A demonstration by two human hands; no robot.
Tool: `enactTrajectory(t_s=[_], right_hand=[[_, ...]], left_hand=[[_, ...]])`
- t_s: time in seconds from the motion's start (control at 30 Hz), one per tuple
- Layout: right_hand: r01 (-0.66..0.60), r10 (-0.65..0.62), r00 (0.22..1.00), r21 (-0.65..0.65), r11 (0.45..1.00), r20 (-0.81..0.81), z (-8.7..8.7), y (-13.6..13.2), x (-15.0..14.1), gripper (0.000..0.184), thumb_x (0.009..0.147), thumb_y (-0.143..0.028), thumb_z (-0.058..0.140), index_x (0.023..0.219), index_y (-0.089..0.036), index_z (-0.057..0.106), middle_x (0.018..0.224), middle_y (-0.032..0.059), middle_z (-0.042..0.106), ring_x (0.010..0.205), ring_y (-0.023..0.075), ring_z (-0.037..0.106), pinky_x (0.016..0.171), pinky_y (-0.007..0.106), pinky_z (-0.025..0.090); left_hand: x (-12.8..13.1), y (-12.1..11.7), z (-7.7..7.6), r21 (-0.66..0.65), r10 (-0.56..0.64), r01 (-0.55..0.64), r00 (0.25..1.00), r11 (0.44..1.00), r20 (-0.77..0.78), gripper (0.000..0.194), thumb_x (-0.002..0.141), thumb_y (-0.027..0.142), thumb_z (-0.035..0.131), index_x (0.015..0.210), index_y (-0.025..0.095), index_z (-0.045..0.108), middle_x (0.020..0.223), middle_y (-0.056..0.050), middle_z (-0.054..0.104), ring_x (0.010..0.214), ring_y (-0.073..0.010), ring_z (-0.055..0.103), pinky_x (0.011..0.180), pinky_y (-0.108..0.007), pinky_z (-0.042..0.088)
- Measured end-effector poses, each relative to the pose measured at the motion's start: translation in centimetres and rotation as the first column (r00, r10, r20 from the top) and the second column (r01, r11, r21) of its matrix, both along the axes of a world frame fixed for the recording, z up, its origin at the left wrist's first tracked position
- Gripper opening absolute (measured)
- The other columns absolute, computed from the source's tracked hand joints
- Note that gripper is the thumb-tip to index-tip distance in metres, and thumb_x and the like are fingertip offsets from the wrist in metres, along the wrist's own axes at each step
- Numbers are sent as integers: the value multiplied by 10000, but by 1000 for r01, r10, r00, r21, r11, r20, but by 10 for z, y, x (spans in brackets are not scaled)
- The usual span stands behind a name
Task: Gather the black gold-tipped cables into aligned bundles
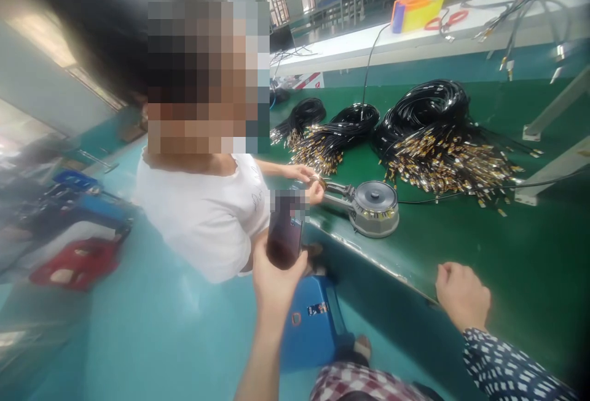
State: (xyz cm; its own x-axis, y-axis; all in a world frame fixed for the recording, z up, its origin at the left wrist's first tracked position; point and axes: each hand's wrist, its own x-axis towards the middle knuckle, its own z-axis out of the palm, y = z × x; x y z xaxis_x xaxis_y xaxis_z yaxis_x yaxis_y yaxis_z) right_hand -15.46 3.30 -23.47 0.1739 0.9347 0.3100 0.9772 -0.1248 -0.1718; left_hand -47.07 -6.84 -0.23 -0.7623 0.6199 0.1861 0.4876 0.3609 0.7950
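Observation:
My left hand (276, 281) is closed around a dark smartphone (284, 235), which it holds upright in front of a person in a white shirt. At the edge of the green tabletop (428, 241), my right hand (463, 295) rests with curled fingers, and I see nothing in it. Beyond the phone, the other person's hands (313, 186) pinch a small part at the arm of a grey round device (374, 207). That device has a dark disc on top and small brass-coloured pieces around its rim.
Behind the device lie coiled black cables with brass-coloured ends (428, 124), in several bundles. A white shelf (341, 51) above holds a yellow and orange holder (415, 14) and red-handled scissors (447, 20). A blue plastic stool (308, 321) stands below the table edge.

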Motion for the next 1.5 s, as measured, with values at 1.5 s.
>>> enactTrajectory(t_s=[1.5], right_hand=[[-117, 107, 992, 194, 974, 63, -26, 5, 25, 323, 932, -368, 414, 838, -151, 635, 720, 75, 551, 611, 185, 436, 552, 290, 142]], left_hand=[[108, 9, 15, 44, 390, -388, 909, 921, -147, 686, 620, 396, 758, 1207, 187, 471, 1127, -120, 624, 1022, -305, 621, 850, -449, 504]])
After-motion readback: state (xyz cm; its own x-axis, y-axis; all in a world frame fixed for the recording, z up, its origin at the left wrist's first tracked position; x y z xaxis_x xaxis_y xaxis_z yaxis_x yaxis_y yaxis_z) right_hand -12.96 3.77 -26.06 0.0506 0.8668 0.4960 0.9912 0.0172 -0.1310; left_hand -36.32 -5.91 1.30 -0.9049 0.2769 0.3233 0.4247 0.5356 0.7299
